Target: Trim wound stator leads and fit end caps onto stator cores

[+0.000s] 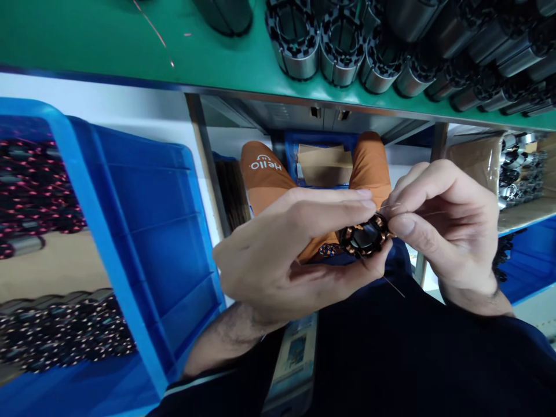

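Note:
Above my lap, my left hand (299, 249) grips a small round motor stator (365, 236) with a black frame and copper windings, its open end facing up. The stator sits between the fingers above it and the thumb below. Close by on the right, my right hand (447, 226) pinches a thin copper wire (388, 207) between thumb and forefinger at the stator's right edge. Another fine wire end (394, 287) sticks out below the stator.
Many metal and black stators (297, 40) stand on the green bench (108, 52) ahead. At left, a blue crate (147, 231) holds wound parts in layers. A cardboard box (473, 156) of metal parts and a blue bin (536, 255) are at right.

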A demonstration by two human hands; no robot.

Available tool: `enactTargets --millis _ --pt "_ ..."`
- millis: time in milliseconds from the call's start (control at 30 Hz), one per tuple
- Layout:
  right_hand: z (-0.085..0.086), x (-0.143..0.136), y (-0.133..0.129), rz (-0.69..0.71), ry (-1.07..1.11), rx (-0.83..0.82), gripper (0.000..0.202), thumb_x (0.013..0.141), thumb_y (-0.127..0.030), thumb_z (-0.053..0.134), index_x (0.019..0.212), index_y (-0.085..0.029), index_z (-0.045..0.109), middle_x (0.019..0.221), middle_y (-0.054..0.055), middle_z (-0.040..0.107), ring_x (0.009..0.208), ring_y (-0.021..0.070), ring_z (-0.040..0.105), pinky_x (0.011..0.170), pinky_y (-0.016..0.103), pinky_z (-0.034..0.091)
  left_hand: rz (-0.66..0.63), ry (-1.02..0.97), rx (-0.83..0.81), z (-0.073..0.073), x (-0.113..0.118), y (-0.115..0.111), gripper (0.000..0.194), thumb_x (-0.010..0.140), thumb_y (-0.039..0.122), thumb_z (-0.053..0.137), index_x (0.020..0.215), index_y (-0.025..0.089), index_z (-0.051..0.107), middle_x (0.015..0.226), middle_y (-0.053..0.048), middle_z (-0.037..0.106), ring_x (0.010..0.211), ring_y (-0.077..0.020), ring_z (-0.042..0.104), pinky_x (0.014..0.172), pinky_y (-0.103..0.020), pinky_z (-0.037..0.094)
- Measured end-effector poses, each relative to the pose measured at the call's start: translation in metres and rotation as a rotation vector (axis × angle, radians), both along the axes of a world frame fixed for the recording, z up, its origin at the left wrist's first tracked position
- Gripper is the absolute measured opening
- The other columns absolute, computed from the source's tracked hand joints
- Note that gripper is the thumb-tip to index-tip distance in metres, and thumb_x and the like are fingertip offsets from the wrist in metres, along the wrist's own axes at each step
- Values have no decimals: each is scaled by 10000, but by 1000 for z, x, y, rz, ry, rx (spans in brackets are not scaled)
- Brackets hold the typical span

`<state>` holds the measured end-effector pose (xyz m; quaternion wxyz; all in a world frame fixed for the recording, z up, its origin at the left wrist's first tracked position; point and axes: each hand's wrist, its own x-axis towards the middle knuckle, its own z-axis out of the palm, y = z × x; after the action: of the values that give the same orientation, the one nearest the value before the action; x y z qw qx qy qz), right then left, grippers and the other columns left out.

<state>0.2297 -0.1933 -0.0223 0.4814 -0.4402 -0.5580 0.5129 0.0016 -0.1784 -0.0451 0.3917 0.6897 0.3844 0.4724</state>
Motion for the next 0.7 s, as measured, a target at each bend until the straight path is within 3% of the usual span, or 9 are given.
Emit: enactTargets --millis 133,200,300,367,467,600,700 --pt "7 -1 -1 -181 -39 -26 212 908 -393 1050 1040 -351 890 833 13 771 666 223 692 546 399 604 -83 23 38 -4 -2 5 641 908 291 1016 1496 373 776 1341 53 909 958 -266 930 842 -435 835" --pt "13 -2 -3 -267 -4 -95 115 992 -415 983 1030 -359 891 812 11 758 621 205 664 512 385 559 -25 -18 43 -2 2 5 670 846 325 1036 1472 433 825 1250 70 921 849 -297 916 729 -478 823" --pt "16 -3 -5 -178 93 -196 191 1021 -334 972 1205 -322 921 957 18 851 686 166 737 579 304 627 153 -9 -4 -1 8 4 543 851 406 992 1375 494 879 1123 76 923 826 -326 901 710 -537 797" --pt "13 -5 -4 -70 145 -171 251 995 -253 997 1237 -254 931 1001 25 882 760 139 797 652 233 668 157 -35 -31 -2 10 3 498 855 465 973 1347 482 900 1071 52 923 797 -328 892 721 -553 796" --pt "8 -9 -2 -40 164 -112 95 1007 -225 989 1086 -207 940 926 20 884 765 124 836 683 194 685 98 -53 -13 -7 9 3 604 806 400 1024 1394 453 895 1072 40 924 748 -312 878 728 -545 804" --pt "8 -9 -1 -80 115 -124 72 1015 -250 985 1083 -239 964 965 26 918 811 153 875 745 241 732 126 -76 40 -12 9 5 617 808 379 1050 1402 411 883 1097 39 927 755 -299 882 710 -532 810" --pt "9 -7 -2 -92 95 -144 195 1001 -209 994 1171 -303 983 1001 9 934 846 150 882 763 238 736 79 -63 59 -13 5 6 597 775 379 1097 1331 333 885 1159 22 932 795 -268 896 731 -447 820"
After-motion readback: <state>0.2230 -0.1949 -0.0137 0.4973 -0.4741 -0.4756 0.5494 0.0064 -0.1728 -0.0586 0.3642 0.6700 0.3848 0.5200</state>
